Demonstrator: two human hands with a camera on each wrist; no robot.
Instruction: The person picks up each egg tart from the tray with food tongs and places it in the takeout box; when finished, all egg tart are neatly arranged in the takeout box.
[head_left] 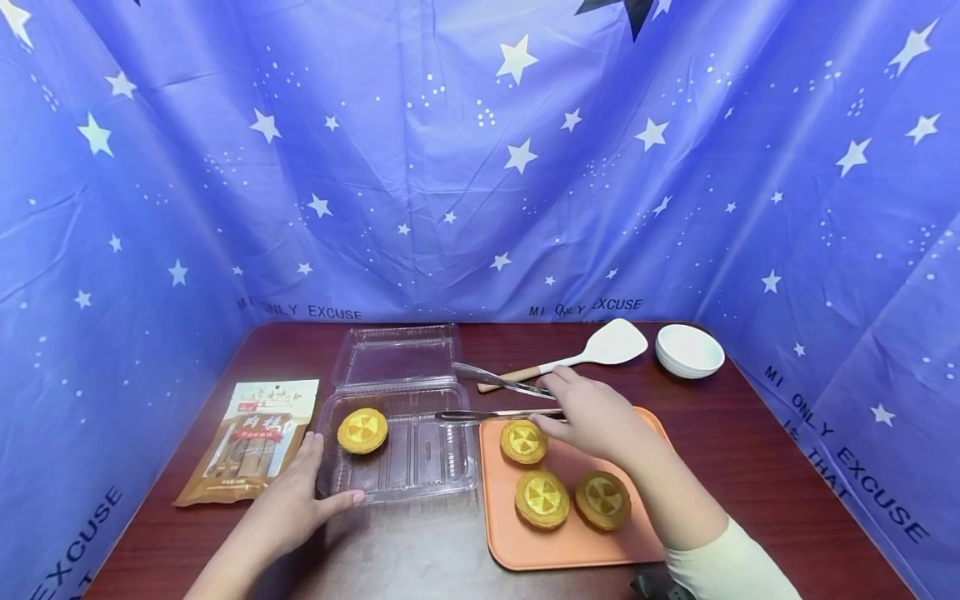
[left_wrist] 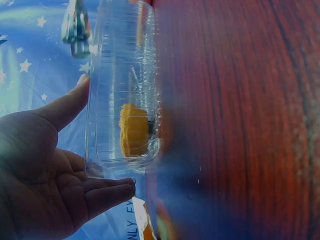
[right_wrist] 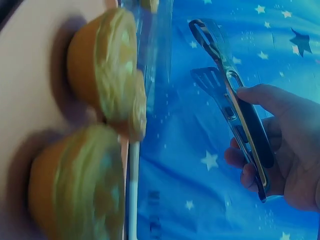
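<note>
Metal food tongs (right_wrist: 235, 107) are gripped in my right hand (head_left: 600, 414), their two arms spread apart with nothing between the tips. In the head view the tips reach over the right part of a clear plastic clamshell box (head_left: 408, 477). One egg tart (head_left: 362, 431) sits in the box's left side. My left hand (head_left: 288, 504) rests against the box's near-left corner, thumb along the front and fingers along the side. On the orange tray (head_left: 570, 554), under my right forearm, are three egg tarts: one at the back (head_left: 522, 442), two nearer (head_left: 542, 499) (head_left: 603, 500).
A snack packet (head_left: 251, 442) lies left of the box, close to my left hand. Behind the tongs lies a white spatula (head_left: 611, 343) with a wooden handle. Stacked white bowls (head_left: 689, 351) stand at the back right. A starry blue curtain (head_left: 480, 167) encloses the table.
</note>
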